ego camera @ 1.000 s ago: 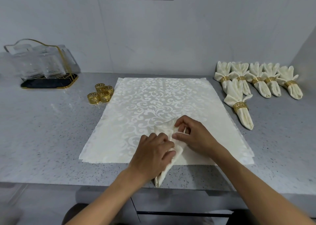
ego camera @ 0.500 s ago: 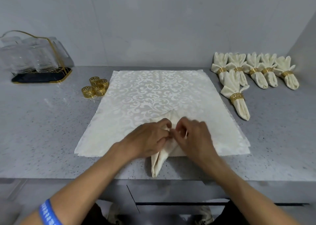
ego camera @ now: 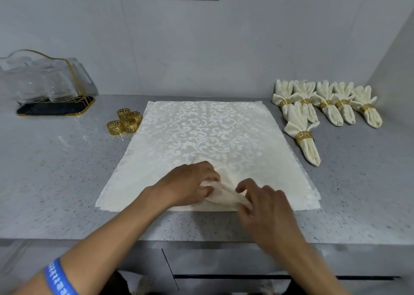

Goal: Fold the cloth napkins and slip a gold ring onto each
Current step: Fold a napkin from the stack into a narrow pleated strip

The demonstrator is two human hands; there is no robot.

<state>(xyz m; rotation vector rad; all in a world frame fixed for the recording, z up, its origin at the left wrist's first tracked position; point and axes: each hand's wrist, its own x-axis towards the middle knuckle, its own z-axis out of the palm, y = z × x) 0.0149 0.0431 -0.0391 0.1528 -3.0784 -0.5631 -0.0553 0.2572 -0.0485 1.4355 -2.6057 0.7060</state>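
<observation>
Grey speckled counter (ego camera: 56, 182) carries everything. Biggest item on it: stack of flat cream damask napkins (ego camera: 201, 133), centre, scalloped near edge just back from the counter lip. Far left: clear glasses in a gold-trimmed rack (ego camera: 44, 81). Far right: six finished napkins (ego camera: 324, 106), each fanned at the top and banded with a gold ring; five in a row, one nearer. Spare gold rings (ego camera: 124, 124), four I think, cluster just beside the stack's far-left corner.

Napkin in work (ego camera: 221, 193): narrow cream folded bundle lying on the near part of the stack, between both hands. Left hand (ego camera: 190, 182) has its fingers curled around the bundle's left end. Right hand (ego camera: 262, 205) has its fingers bent onto the right end; looks like a pinch, though motion blur hides the contact.

Handling, my read: soft, light, limp, slightly slick weave, so folds will spring open if released. Best hold is at the gathered waist, pinching all layers together, then feed the narrow end through a ring.
</observation>
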